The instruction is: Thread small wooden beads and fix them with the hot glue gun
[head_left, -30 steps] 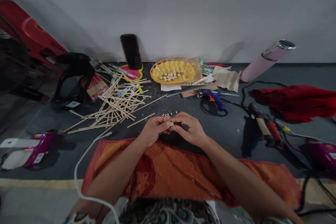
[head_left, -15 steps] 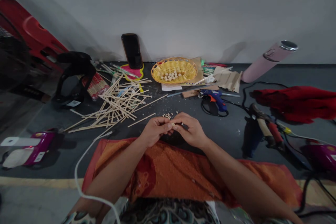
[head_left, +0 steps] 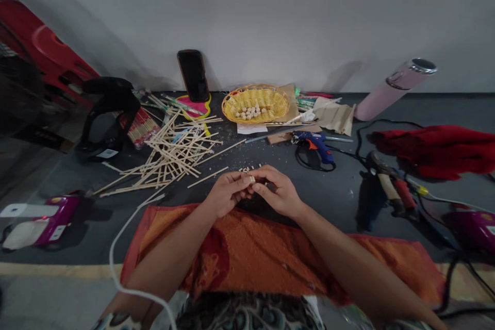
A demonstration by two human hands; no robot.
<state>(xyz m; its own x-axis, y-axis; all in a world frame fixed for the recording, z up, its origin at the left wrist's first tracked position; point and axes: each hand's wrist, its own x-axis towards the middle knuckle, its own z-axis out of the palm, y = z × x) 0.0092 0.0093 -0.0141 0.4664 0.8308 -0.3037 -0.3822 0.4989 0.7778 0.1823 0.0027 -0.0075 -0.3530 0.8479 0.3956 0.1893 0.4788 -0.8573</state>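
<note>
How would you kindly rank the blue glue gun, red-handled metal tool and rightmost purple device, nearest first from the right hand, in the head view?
1. Glue gun: ahead, right.
2. Red-handled tool: farther right.
3. Purple device: right edge.
</note>
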